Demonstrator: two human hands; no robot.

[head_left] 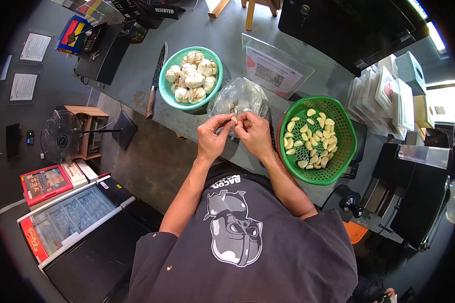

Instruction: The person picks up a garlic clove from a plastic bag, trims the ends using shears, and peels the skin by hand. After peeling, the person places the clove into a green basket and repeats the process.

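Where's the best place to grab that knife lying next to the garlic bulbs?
Probably the wooden handle, coming from the near edge of the counter: the knife lies flat, handle toward the person, blade pointing away beside the basket. The left hand and right hand pinch a clove.

At the centre of the frame the left hand (212,139) and right hand (255,134) pinch a garlic clove (233,120) between their fingertips, just below a clear plastic bag (240,96). A teal basket (163,86) of garlic bulbs (193,80) sits upper left beside a knife (155,81). A green basket (346,146) of peeled cloves (311,139) sits right.
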